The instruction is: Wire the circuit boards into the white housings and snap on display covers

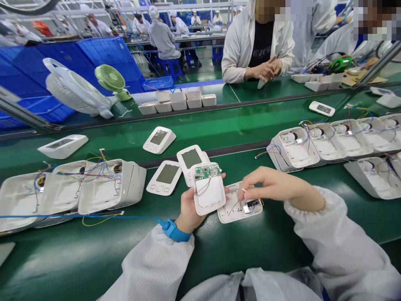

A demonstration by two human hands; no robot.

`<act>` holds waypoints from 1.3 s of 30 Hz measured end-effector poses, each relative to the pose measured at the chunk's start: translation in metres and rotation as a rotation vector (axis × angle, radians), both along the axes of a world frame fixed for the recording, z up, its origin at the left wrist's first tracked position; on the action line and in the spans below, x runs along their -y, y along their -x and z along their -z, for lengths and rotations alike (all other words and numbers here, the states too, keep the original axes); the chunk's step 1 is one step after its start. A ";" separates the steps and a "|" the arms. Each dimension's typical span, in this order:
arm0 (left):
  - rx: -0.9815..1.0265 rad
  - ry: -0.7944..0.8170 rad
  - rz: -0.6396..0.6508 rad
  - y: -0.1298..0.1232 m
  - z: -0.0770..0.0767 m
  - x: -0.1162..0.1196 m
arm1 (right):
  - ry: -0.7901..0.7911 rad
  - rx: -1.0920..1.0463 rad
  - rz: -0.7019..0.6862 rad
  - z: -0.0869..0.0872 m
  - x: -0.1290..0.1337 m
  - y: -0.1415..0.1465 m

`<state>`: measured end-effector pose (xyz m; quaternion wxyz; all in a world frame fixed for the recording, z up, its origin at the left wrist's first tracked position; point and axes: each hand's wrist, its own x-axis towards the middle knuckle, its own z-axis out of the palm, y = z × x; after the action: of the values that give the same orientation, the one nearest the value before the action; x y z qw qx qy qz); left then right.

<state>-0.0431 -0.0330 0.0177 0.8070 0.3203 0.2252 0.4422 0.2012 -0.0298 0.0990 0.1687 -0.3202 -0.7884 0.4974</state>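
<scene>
My left hand [188,211], with a blue wrist strap [177,230], holds a white panel [209,194] with its inner side up. A green circuit board [207,170] and thin dark wires show on that panel. To its right an open white housing [233,213] lies on the green bench, with wires and a small silvery part inside. Over this housing is my right hand [255,184], its fingers pinched on a small white piece [244,190] that is too small to name. Two white display panels [164,177] [190,158] lie just behind the left hand.
Open white housings with wires stand at left [103,188] and right [297,146]. Another display unit [159,140] sits beyond a dark rail [241,147]. Fans [109,78] stand at the back left. Across the bench is a person in a white coat [238,46].
</scene>
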 end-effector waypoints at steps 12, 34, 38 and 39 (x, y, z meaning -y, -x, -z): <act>-0.157 -0.227 -0.003 -0.001 0.017 0.013 | -0.198 -0.218 0.319 0.039 0.008 0.040; -0.251 -0.159 -0.118 0.002 0.031 0.024 | -0.460 -0.097 0.565 0.051 0.018 0.055; -0.360 -0.123 -0.186 0.004 0.044 0.031 | -0.459 -0.020 0.646 0.057 0.026 0.066; -0.380 -0.095 -0.198 0.004 0.046 0.032 | -0.451 -0.016 0.666 0.059 0.027 0.067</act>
<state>-0.0472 -0.0653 -0.0278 0.6867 0.4119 0.3823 0.4611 0.1340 -0.0566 0.0403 0.3928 -0.5093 -0.7296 0.2323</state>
